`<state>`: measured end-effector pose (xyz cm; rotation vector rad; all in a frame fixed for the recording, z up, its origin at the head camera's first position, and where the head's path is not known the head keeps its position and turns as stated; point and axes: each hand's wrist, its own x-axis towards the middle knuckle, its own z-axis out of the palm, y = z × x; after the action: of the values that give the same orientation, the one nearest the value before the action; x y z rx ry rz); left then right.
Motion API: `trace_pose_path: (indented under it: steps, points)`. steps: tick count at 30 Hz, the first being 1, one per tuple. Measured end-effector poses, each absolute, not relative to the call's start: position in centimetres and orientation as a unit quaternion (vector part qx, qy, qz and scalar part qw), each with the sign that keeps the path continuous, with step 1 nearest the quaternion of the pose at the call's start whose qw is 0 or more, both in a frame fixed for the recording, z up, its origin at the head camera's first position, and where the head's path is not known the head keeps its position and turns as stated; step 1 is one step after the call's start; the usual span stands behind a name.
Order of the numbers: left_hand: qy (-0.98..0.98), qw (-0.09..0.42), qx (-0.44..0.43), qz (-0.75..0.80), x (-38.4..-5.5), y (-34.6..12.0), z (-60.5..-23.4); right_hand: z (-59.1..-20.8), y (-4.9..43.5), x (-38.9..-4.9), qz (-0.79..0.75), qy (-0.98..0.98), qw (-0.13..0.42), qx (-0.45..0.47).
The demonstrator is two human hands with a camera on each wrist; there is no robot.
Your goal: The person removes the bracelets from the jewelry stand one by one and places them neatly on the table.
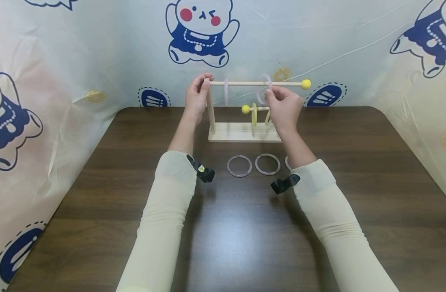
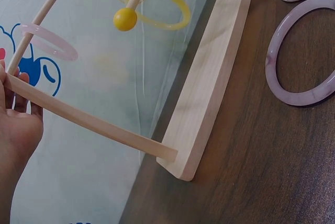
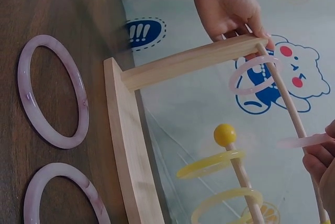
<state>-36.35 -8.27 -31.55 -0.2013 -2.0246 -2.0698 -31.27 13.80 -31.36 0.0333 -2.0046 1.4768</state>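
A light wooden display rack [image 1: 231, 133] stands on the table, with an upper rod and a shorter lower rod, each tipped with a yellow ball. My left hand [image 1: 196, 97] grips the top of its left post, where the upper rod joins. On that rod, one pale pink bangle [image 1: 226, 92] hangs near the post. Further right, my right hand [image 1: 286, 108] pinches another pale pink bangle [image 1: 259, 97] that encircles the rod. Two yellow bangles hang on the lower rod, one yellow bangle [image 1: 254, 115] near its ball [image 1: 246, 109]; my right hand partly covers the other in the head view.
In front of the rack, a purplish bangle [image 1: 239, 176] and a second purplish bangle [image 1: 268, 174] lie flat on the brown table [image 1: 226, 227]. A third bangle [image 1: 286, 163] is mostly behind the right forearm. A patterned curtain [image 1: 117, 52] closes off the back and sides.
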Motion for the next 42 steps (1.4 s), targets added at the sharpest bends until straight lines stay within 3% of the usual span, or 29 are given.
trace_pose_path:
  steps: [42]
  points:
    - [-0.689,0.122,-0.076,-0.71,-36.3,-8.2,-31.6,-32.0,16.3,-31.1,0.576,-0.735,0.355,-0.031]
